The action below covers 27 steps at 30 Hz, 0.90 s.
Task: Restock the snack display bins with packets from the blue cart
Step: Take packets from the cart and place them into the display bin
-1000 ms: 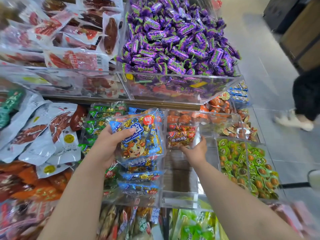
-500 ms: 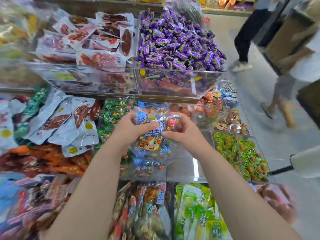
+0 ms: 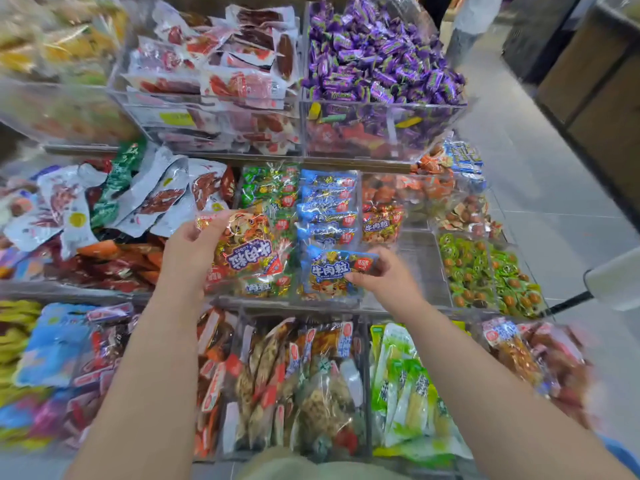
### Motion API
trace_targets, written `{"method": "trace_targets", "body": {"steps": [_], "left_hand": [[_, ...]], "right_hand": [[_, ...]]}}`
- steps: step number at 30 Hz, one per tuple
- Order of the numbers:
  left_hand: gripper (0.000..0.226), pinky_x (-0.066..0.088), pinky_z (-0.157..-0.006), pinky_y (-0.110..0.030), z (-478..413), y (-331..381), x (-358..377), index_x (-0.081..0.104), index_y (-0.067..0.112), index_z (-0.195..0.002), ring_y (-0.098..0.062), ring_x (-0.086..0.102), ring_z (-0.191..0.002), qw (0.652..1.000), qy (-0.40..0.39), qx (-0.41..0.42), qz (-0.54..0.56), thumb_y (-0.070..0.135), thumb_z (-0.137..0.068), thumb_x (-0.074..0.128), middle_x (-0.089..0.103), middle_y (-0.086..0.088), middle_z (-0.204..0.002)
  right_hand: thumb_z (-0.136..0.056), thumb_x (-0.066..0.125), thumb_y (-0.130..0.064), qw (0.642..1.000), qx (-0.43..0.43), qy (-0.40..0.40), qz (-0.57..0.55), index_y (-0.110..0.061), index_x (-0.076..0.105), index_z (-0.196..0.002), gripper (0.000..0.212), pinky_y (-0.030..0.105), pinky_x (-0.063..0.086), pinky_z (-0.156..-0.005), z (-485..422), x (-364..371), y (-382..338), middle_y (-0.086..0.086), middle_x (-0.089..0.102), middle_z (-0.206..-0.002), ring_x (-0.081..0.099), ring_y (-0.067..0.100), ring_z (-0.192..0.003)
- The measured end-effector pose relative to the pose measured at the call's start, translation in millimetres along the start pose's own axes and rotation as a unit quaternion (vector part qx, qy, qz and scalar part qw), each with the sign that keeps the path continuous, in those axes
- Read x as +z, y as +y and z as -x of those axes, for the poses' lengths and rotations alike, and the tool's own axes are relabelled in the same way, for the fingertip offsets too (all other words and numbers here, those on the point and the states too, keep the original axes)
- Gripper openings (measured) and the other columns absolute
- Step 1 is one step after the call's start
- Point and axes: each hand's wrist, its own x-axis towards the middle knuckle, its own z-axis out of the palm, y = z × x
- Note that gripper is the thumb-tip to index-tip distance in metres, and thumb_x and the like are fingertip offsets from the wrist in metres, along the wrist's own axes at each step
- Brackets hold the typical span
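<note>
Single head-worn view, wide-angle, looking forward and steeply down onto tiered snack bins (image 3: 381,133) close in front; both forearms entering from below, aisle floor (image 3: 554,188) at right.

tiered display shelf (image 3: 349,165) | top tier: clear bins, purple candies (image 3: 377,53), red-and-white meat packets (image 3: 225,64) | middle tier: blue packets (image 3: 327,206), green packets (image 3: 268,185), green-wrapped snacks (image 3: 485,271) | bottom tier: mixed snack bags (image 3: 301,386)
</note>
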Motion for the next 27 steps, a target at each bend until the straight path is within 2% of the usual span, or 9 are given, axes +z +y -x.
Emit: {"method": "trace_targets", "body": {"steps": [5,9,12,15,17,19,22,24,27], "left_hand": [[0.074,0.053,-0.084,-0.06,13.6,-11.9,-8.1,0.064,0.017,-0.097,-0.035,0.066,-0.097,0.999,-0.041,-0.016,-0.008,0.067,-0.044,0.072,0.067,-0.02,-0.109],[0.086,0.047,-0.083,-0.07,20.5,-17.3,-4.4,0.058,0.007,-0.102,-0.042,0.066,-0.095,0.997,-0.067,-0.025,-0.012,0.069,-0.044,0.073,0.065,-0.022,-0.107],[0.078,0.049,-0.083,-0.067,21.9,-18.6,-2.0,0.061,0.013,-0.099,-0.041,0.065,-0.1,0.997,-0.074,-0.022,-0.001,0.068,-0.046,0.072,0.066,-0.021,-0.111],[0.082,0.05,-0.085,-0.065,19.4,-21.9,-1.6,0.06,0.015,-0.109,-0.04,0.065,-0.1,0.996,-0.084,-0.033,0.002,0.068,-0.048,0.074,0.067,-0.017,-0.112],[0.062,0.051,-0.081,-0.065,16.5,-27.2,-1.2,0.063,0.017,-0.096,-0.038,0.069,-0.093,0.996,-0.087,-0.028,0.008,0.062,-0.055,0.075,0.071,-0.014,-0.102],[0.047,0.054,-0.081,-0.06,11.8,-33.8,-0.8,0.064,0.02,-0.087,-0.035,0.07,-0.088,0.996,-0.086,-0.026,-0.001,0.058,-0.061,0.075,0.073,-0.012,-0.095],[0.028,0.058,-0.075,-0.047,3.4,-43.3,0.5,0.064,0.02,-0.09,-0.026,0.072,-0.079,0.996,-0.089,-0.025,-0.001,0.046,-0.081,0.07,0.074,-0.01,-0.094],[0.021,0.059,-0.069,-0.041,-1.8,-47.0,1.1,0.065,0.02,-0.09,-0.024,0.072,-0.076,0.995,-0.091,-0.031,0.01,0.041,-0.086,0.066,0.075,-0.006,-0.087],[0.017,0.058,-0.056,-0.032,-5.1,-48.2,2.3,0.065,0.02,-0.088,-0.02,0.073,-0.068,0.994,-0.102,-0.025,0.016,0.036,-0.089,0.064,0.075,-0.002,-0.077]], "right_hand": [[-0.069,0.084,-0.017,0.996,0.031,-0.041,0.078,-0.035,0.061,-0.086,0.034,0.029,0.051,-0.076,9.2,10.6,20.0,-0.009,0.07,-0.084,0.064,0.006,-0.079],[-0.071,0.082,-0.018,0.999,-0.004,0.036,0.032,-0.04,0.061,-0.078,0.031,0.02,0.05,-0.068,4.7,7.4,11.4,-0.011,0.067,-0.074,0.06,0.008,-0.075],[-0.074,0.08,-0.015,0.999,-0.021,0.028,0.022,-0.038,0.059,-0.076,0.031,0.031,0.05,-0.077,-1.6,3.4,0.6,-0.014,0.064,-0.072,0.059,0.009,-0.075],[-0.076,0.077,-0.013,0.999,-0.031,0.014,0.032,-0.043,0.059,-0.074,0.035,0.021,0.05,-0.07,-3.9,10.4,-5.5,-0.018,0.063,-0.069,0.059,0.003,-0.071],[-0.076,0.077,-0.012,0.998,-0.037,0.016,0.044,-0.044,0.06,-0.075,0.037,0.024,0.051,-0.069,-6.2,14.1,-5.1,-0.014,0.063,-0.07,0.057,0.007,-0.072],[-0.076,0.077,-0.015,0.998,-0.04,0.008,0.056,-0.041,0.061,-0.08,0.032,0.043,0.05,-0.08,-6.3,16.7,-3.9,0.01,0.061,-0.081,0.054,0.019,-0.078],[-0.071,0.078,-0.03,0.998,-0.031,-0.008,0.058,-0.011,0.055,-0.095,0.038,0.058,0.044,-0.091,-2.0,22.5,-3.1,0.033,0.053,-0.1,0.054,0.034,-0.083],[-0.066,0.077,-0.039,0.998,-0.022,-0.006,0.05,-0.007,0.051,-0.093,0.049,0.057,0.045,-0.087,-1.3,27.0,-1.8,0.028,0.053,-0.089,0.052,0.03,-0.079],[-0.072,0.079,-0.021,0.997,-0.02,-0.017,0.07,-0.031,0.058,-0.076,0.024,0.049,0.051,-0.081,0.9,29.3,4.5,0.001,0.062,-0.082,0.058,0.02,-0.08]]}}
